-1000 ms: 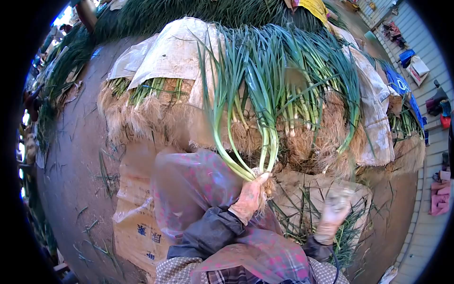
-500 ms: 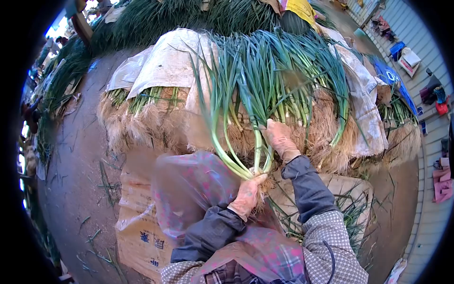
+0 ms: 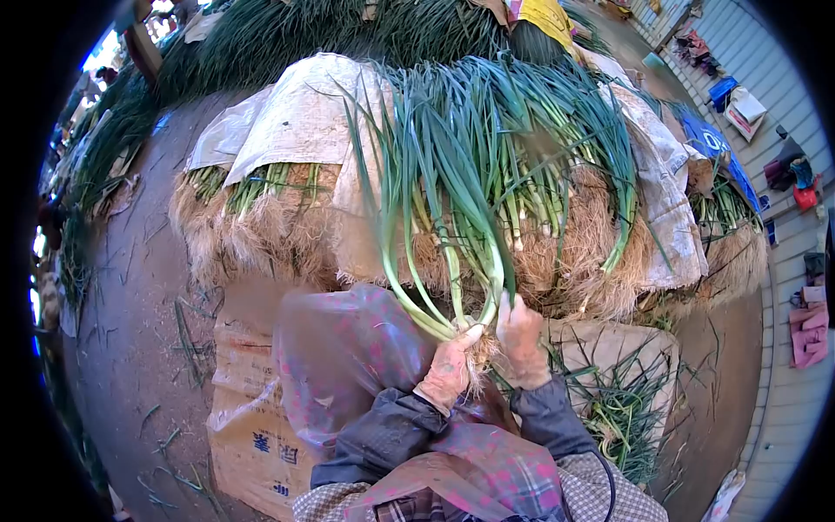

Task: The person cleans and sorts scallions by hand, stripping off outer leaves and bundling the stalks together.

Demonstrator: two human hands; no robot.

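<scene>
My left hand [image 3: 445, 370] is closed round the root ends of a few green onions [image 3: 456, 280], whose stalks spread upward and away from me over the heap. Pale stringy roots [image 3: 480, 358] stick out beside its fingers. Just to the right, my right hand [image 3: 521, 344] is closed, its fingertips pinching a dark green leaf [image 3: 510, 277] beside the held stalks. Behind both hands lies a heap of green onions [image 3: 600, 148], leaves pointing away and shaggy roots toward me. A plastic apron with pink checks [image 3: 357, 357] covers my lap.
White woven sacks [image 3: 304, 113] drape over the onions at left and right. Stripped leaves [image 3: 626, 418] lie on a sack at my right. A brown printed sack [image 3: 252, 444] is on the floor at left. More green onions [image 3: 348, 43] stretch along the back.
My right hand has moved down toward me, from higher on the stalks to beside the roots, drawing a leaf down. My left hand keeps its hold on the green onions.
</scene>
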